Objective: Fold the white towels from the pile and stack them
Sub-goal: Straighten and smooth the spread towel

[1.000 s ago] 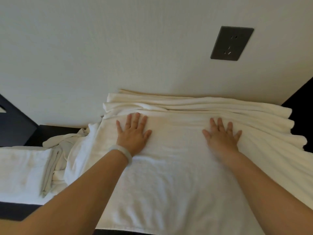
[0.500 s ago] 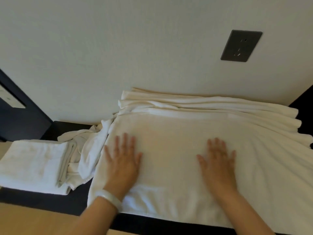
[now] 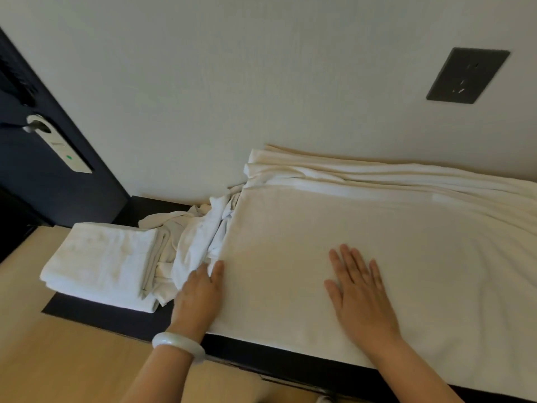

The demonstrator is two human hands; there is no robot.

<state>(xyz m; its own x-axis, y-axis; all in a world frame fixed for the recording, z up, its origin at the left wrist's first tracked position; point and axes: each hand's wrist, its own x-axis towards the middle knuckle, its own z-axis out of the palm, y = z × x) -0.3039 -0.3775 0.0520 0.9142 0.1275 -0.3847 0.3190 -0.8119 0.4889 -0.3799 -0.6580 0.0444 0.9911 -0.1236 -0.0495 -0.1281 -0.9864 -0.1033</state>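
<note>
A large white towel point(image 3: 363, 228) lies spread flat on the dark tabletop point(image 3: 116, 315), its far edge bunched in folds against the wall. My right hand point(image 3: 360, 289) lies flat on it, fingers straight and spread. My left hand point(image 3: 200, 292), with a pale bangle at the wrist, is at the towel's left edge; its thumb lies on top and the fingers reach under the edge, hidden by cloth. A crumpled white towel point(image 3: 194, 237) lies just left of that edge. Further left sits a stack of folded white towels point(image 3: 101, 263).
A white wall rises right behind the table, with a dark socket plate point(image 3: 467, 75) at the upper right. A dark door with a lock and handle point(image 3: 55, 144) stands at the left. Light wooden floor point(image 3: 58, 359) shows below the table's front edge.
Both hands slid toward me over the towel, smoothing it. My left hand then moved left to the towel's left edge and its fingers went under it. The camera view shifted left.
</note>
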